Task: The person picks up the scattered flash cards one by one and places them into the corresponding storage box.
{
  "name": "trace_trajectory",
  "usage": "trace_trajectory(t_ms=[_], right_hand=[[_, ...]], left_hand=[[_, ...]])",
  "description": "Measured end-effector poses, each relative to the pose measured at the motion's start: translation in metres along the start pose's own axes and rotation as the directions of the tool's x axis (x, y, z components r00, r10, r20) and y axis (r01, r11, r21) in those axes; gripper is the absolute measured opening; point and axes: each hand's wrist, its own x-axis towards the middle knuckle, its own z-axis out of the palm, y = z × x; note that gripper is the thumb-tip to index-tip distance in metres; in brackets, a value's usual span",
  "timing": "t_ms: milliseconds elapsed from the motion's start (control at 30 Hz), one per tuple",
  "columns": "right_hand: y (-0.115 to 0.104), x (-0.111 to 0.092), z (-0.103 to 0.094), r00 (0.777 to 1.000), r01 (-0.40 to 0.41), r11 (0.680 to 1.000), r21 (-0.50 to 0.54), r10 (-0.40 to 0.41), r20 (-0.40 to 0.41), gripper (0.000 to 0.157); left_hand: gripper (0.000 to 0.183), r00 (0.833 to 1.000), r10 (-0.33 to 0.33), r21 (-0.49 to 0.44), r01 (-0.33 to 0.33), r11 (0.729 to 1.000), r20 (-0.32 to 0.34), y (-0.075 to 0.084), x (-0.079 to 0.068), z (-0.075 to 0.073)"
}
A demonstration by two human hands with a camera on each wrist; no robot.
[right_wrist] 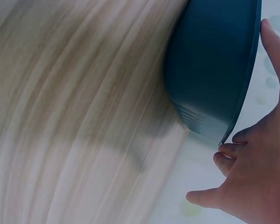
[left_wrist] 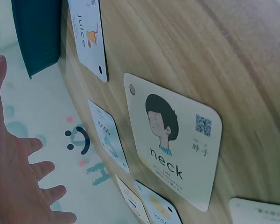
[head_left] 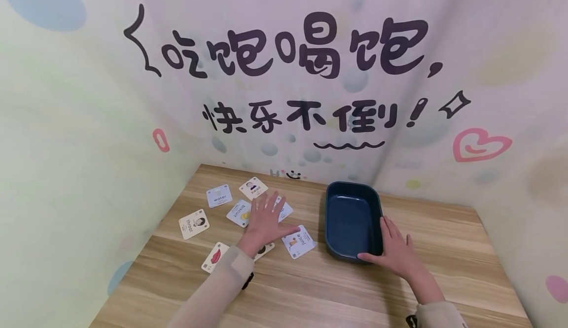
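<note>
My left hand hovers over the cards, fingers spread, with nothing held. Around it lie a juice card, a biscuit card and a pale card partly covered by the fingers. The neck card shows whole in the left wrist view; the left wrist hides much of it from the head camera. On the right, my right hand touches the near right corner of a dark blue rectangular tub. Its thumb meets the near rim and its extended fingers the right side.
Further left lie a water card, a head card, a throat card and a card with red lips, partly behind the left sleeve. A printed curtain hangs behind the wooden table.
</note>
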Motion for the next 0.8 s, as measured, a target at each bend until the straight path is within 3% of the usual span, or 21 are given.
trace_trajectory(t_ms=[367, 800], right_hand=[[0.004, -0.002, 0.004, 1.0, -0.022, 1.0, -0.014, 0.022, 0.017, 0.128], [0.003, -0.001, 0.003, 0.998, -0.034, 0.999, 0.017, 0.033, 0.046, 0.13]], left_hand=[[0.107, 0.998, 0.032, 0.059, -0.035, 0.998, 0.048, 0.007, -0.008, 0.008], [0.106, 0.995, 0.08, 0.015, -0.081, 0.997, 0.051, 0.017, -0.017, 0.024]])
